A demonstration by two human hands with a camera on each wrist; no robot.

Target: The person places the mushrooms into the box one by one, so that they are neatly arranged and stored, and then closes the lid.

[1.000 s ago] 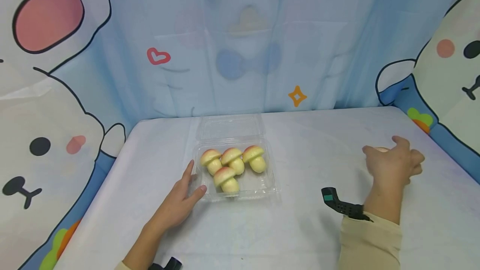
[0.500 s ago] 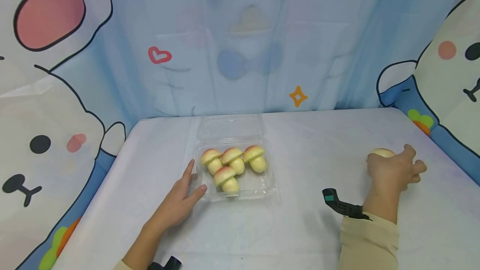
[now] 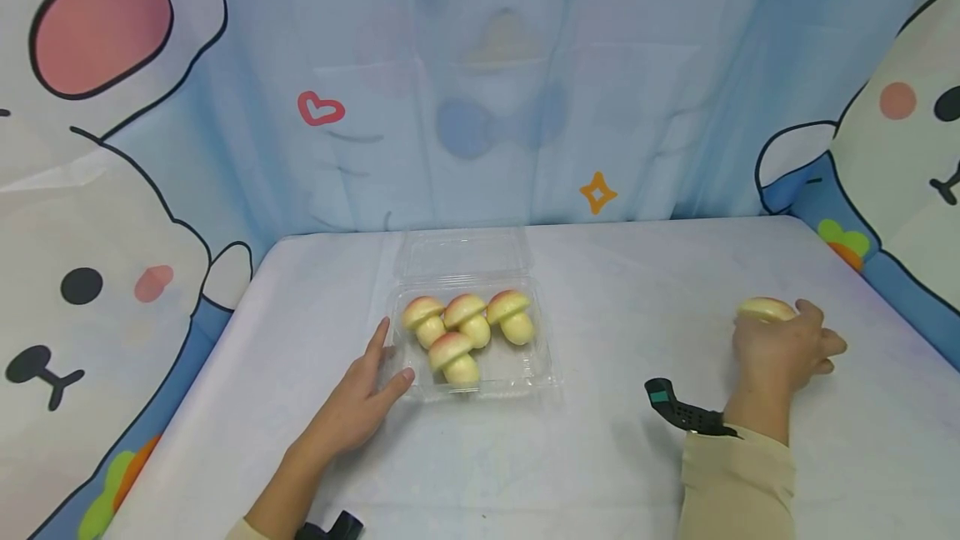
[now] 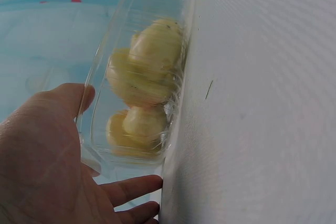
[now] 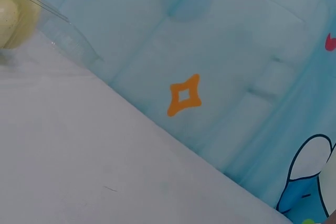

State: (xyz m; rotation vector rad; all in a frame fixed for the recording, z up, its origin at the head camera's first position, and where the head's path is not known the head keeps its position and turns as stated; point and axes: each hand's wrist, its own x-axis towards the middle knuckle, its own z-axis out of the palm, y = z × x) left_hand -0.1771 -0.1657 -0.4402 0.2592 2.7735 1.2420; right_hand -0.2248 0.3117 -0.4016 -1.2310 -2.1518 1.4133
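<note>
A clear plastic clamshell box (image 3: 517, 377) lies with its lid (image 3: 461, 255) laid back. Several mushroom-shaped pieces (image 3: 452, 354), with pale yellow stems and reddish-tinged caps, sit inside it, mostly on the left and at the back. My left hand (image 3: 358, 407) rests against the box's left side, fingers fairly straight; in the left wrist view its thumb (image 4: 88, 98) overlaps the box rim. Far to the right, my right hand (image 3: 780, 348) grips another mushroom-shaped piece (image 3: 767, 308). Its yellowish cap shows beyond the hand, which hides the remainder.
A white cloth covers the table (image 3: 592, 457). Behind it hangs a blue curtain (image 3: 495, 173) with cartoon animals. Bands with black mounts (image 3: 690, 417) sit on both wrists. The right wrist view catches mainly the tabletop, the curtain and a corner of the box.
My right hand has drawn slightly toward me and turned, and more of the mushroom-shaped piece in it shows. The left hand and the box have stayed in place.
</note>
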